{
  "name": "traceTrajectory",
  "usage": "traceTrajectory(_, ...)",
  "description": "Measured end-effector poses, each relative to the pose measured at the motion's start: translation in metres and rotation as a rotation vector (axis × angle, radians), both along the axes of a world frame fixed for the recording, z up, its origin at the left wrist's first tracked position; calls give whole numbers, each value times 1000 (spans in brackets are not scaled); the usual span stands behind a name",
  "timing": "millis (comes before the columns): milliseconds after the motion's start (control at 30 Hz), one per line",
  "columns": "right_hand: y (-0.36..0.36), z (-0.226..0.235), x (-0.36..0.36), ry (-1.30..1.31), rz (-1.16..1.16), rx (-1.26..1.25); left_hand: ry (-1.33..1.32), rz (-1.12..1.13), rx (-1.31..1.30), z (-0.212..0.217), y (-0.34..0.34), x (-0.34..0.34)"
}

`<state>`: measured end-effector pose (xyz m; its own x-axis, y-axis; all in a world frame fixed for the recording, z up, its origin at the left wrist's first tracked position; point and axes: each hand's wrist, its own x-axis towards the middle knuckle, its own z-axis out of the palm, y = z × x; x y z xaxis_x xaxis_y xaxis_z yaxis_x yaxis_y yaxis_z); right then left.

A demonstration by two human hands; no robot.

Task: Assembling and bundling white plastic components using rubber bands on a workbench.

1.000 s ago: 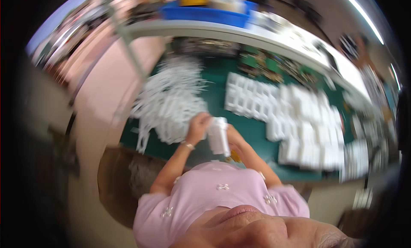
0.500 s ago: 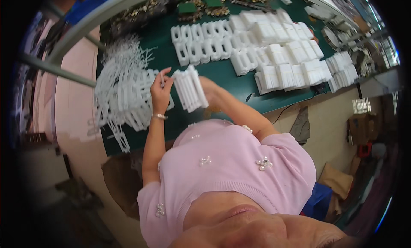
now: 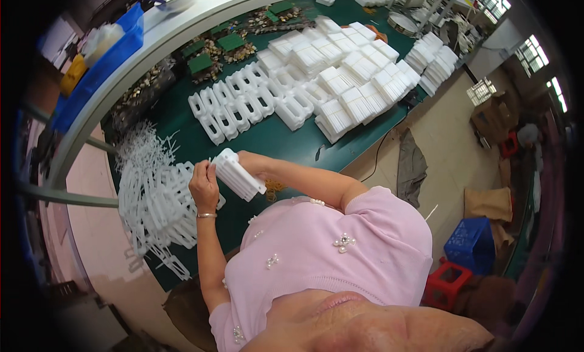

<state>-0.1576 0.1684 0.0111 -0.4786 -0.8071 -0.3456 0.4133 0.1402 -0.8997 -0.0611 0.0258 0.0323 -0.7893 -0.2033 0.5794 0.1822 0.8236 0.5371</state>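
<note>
At the far left a loose heap of white plastic frames (image 3: 155,197) lies on the green table (image 3: 298,145). Just right of it the left hand (image 3: 205,185), a bracelet at its wrist, pinches the near end of a stack of white plastic pieces (image 3: 238,174) with its fingers curled. The right hand (image 3: 254,163) grips the stack's far side, apparently closed round it, though the stack hides most of the fingers. The stack is held above the table. Farther right, rows of stacked white pieces (image 3: 340,78) cover the table.
</note>
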Motion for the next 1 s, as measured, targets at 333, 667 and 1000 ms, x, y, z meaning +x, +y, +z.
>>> traceTrajectory(333,4,0,-3,760,-107,189,-151,74,435,-44,-6,0)
traceTrajectory(667,14,13,-15,1829,188,-182,-726,-266,2295,-57,6,40)
traceTrajectory(1000,5,-21,5,1213,26,137,-239,185,1601,-75,11,19)
